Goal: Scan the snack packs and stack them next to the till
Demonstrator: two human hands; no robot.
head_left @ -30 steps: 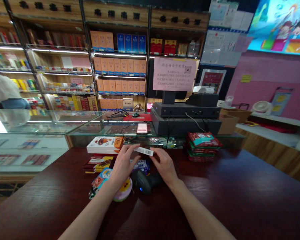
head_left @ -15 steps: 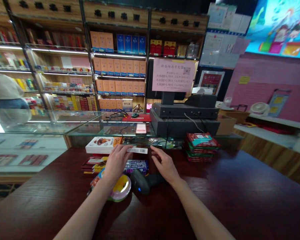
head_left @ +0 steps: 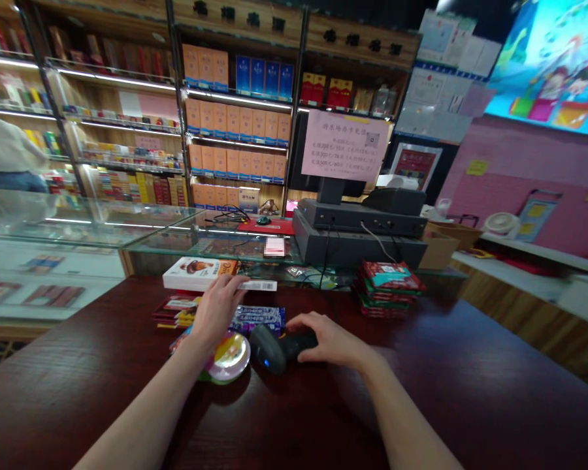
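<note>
My left hand (head_left: 216, 307) pinches a thin white barcode strip (head_left: 257, 285) and holds it flat above the dark wooden counter (head_left: 470, 385). My right hand (head_left: 329, 338) lies closed over the handle of a black barcode scanner (head_left: 273, 347) resting on the counter. Under the left hand sit a purple candy bar (head_left: 257, 318) and a round pink tin (head_left: 228, 356). A white chocolate box (head_left: 192, 274) lies just beyond the strip.
A stack of red and teal packets (head_left: 389, 287) sits to the right. Behind stand a black cash register (head_left: 360, 232), a glass display case (head_left: 102, 225) and shelves of boxes (head_left: 235, 124). A person in white (head_left: 4, 153) stands far left.
My right hand let go of the barcode strip, dropped down and closed on the scanner. My left hand kept the strip and shifted slightly left.
</note>
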